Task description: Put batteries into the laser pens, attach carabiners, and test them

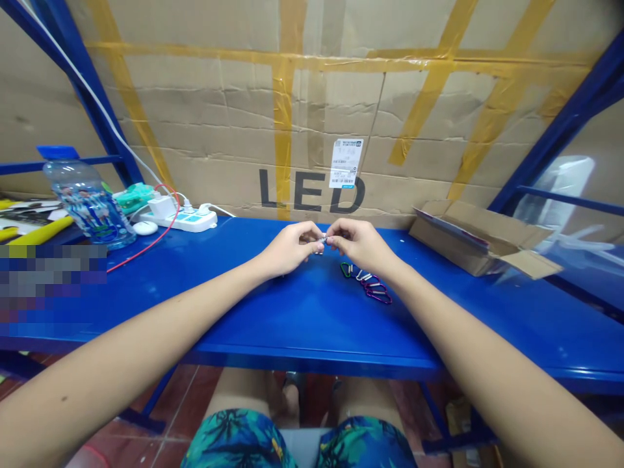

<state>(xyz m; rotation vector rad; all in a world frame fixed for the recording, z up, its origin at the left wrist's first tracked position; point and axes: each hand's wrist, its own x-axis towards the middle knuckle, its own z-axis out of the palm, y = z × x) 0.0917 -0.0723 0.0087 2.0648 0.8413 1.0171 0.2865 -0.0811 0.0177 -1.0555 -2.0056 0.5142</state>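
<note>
head view: left hand (289,249) and right hand (359,244) pinch a small shiny piece (324,238) between them, over bench (297,318) middle, each grip nearly closed on it; exact shape hidden. likely light, stiff, slick metal; best held by opposite ends.

Glossy metal carabiners (374,285) (matt cardboard box (446,244))

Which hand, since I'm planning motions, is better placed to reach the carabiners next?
Probably the right hand: the carabiners lie close to it; the left hand is farther. Both hold a small silvery item.
</note>
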